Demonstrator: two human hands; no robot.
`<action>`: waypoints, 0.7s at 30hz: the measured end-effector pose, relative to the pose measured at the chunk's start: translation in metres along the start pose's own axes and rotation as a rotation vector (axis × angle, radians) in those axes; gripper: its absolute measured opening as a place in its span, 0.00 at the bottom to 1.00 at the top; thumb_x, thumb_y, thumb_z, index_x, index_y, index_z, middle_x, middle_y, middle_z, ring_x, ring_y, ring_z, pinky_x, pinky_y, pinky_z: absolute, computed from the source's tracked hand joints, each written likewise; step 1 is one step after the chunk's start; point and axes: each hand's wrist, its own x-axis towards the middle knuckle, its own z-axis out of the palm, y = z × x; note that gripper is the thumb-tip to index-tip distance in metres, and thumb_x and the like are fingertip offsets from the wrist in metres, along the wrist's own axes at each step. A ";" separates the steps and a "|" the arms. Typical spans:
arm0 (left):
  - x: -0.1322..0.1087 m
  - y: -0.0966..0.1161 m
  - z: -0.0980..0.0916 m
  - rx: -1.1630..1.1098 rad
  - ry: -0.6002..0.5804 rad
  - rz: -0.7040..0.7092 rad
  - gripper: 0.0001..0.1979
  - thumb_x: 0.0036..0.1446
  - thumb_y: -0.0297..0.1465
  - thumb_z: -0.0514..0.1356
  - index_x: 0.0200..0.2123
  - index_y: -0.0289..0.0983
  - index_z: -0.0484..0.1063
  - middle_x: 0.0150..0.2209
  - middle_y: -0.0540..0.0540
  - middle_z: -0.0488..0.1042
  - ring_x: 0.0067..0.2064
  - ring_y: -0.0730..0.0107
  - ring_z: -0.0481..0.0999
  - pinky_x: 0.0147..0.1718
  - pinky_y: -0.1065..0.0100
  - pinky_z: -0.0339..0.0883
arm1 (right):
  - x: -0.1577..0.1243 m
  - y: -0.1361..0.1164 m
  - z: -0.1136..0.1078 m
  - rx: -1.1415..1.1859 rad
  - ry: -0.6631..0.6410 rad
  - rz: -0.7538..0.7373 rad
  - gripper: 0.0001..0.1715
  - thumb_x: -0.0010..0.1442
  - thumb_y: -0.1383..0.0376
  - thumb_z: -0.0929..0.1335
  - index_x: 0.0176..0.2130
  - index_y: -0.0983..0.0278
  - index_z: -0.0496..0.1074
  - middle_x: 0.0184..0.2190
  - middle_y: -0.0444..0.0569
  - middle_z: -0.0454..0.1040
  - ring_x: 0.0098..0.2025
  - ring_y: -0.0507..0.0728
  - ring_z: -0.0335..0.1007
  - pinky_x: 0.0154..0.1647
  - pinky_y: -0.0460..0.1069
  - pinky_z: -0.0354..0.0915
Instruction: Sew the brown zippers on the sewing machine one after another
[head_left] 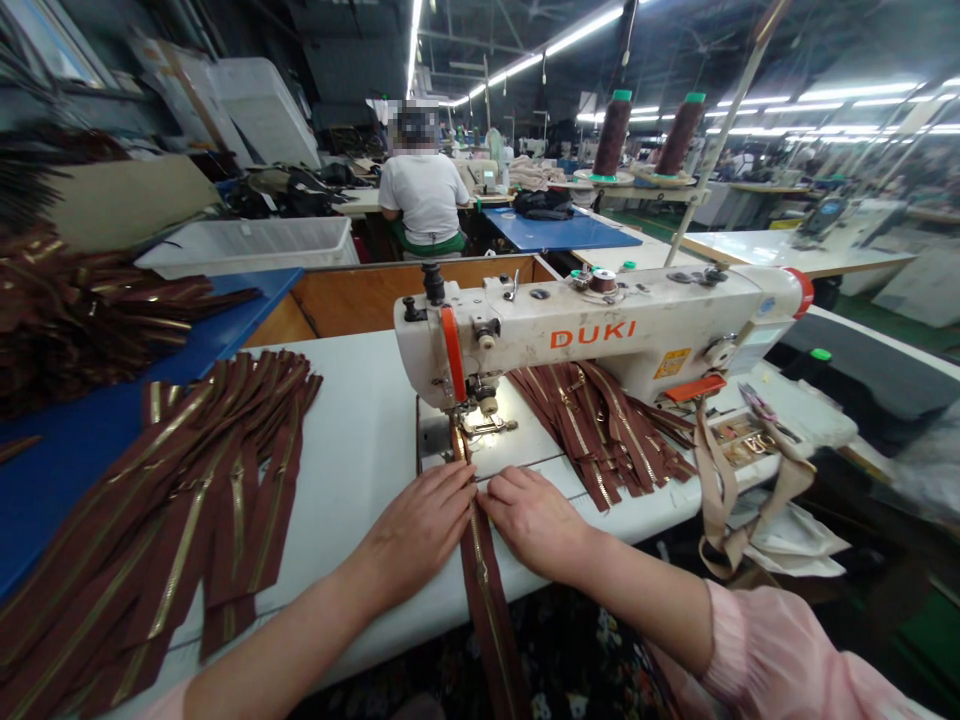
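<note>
Brown zipper [484,580] runs in under the sewing machine [585,335]; left hand [420,518] holds it, fingers close together, right hand [531,518] half-curls at its edge, can't tell if gripping. Steer straight, no tugging.

The zipper tape [496,590] is matt cloth, its teeth [478,543] shiny metal — the tabletop [356,405] smooth, faintly glossy.

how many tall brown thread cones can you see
2: left cone and right cone, side by side on the stand beyond the sewing machine; others may be hidden in the background.
</note>
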 end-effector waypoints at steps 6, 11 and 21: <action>-0.004 0.000 0.001 0.008 0.010 -0.027 0.16 0.65 0.28 0.45 0.45 0.32 0.72 0.48 0.39 0.75 0.51 0.60 0.72 0.49 0.58 0.68 | 0.000 0.000 -0.001 0.006 -0.021 -0.006 0.08 0.65 0.69 0.62 0.42 0.68 0.69 0.36 0.50 0.68 0.40 0.58 0.58 0.41 0.52 0.59; -0.004 -0.002 0.004 -0.008 0.013 -0.031 0.17 0.65 0.28 0.45 0.46 0.31 0.72 0.48 0.38 0.75 0.52 0.60 0.72 0.50 0.59 0.69 | 0.003 0.003 0.000 -0.003 -0.010 -0.020 0.07 0.65 0.69 0.62 0.41 0.68 0.69 0.35 0.49 0.68 0.40 0.58 0.58 0.41 0.52 0.58; 0.002 -0.020 0.017 0.070 -0.014 -0.049 0.18 0.65 0.26 0.44 0.49 0.29 0.70 0.50 0.37 0.75 0.55 0.62 0.71 0.53 0.60 0.67 | 0.026 0.020 0.006 -0.041 0.019 -0.026 0.07 0.64 0.69 0.63 0.37 0.67 0.70 0.34 0.50 0.68 0.40 0.58 0.59 0.40 0.52 0.58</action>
